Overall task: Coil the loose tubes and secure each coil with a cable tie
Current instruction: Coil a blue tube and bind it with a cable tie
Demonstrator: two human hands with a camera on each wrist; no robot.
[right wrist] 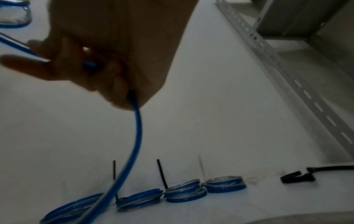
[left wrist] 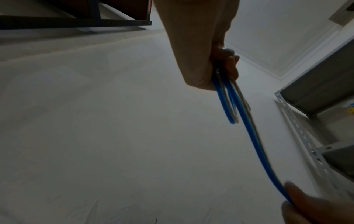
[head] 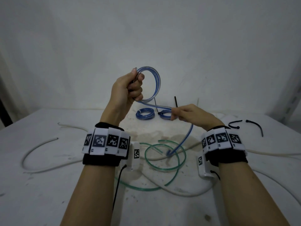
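My left hand (head: pixel 130 86) is raised above the table and grips a coil of blue tube (head: pixel 157 82) with about two loops; the same coil (left wrist: pixel 229 103) hangs from its fist in the left wrist view. The tube runs on to my right hand (head: pixel 180 114), which pinches it; its loose tail (head: pixel 182 142) drops to the table. In the right wrist view the tail (right wrist: pixel 137 136) hangs from the curled fingers (right wrist: pixel 114 84). Several finished blue coils (head: pixel 145 113) (right wrist: pixel 184 191) lie at the back, with black cable ties (right wrist: pixel 161 172) sticking up.
A loose green tube (head: pixel 164 159) curls on the white table (head: pixel 48 193) between my wrists. White tubes (head: pixel 34 150) trail left and right. Two loose black cable ties (head: pixel 257 126) lie at the right. A metal shelf rack (left wrist: pixel 306 136) stands at the right.
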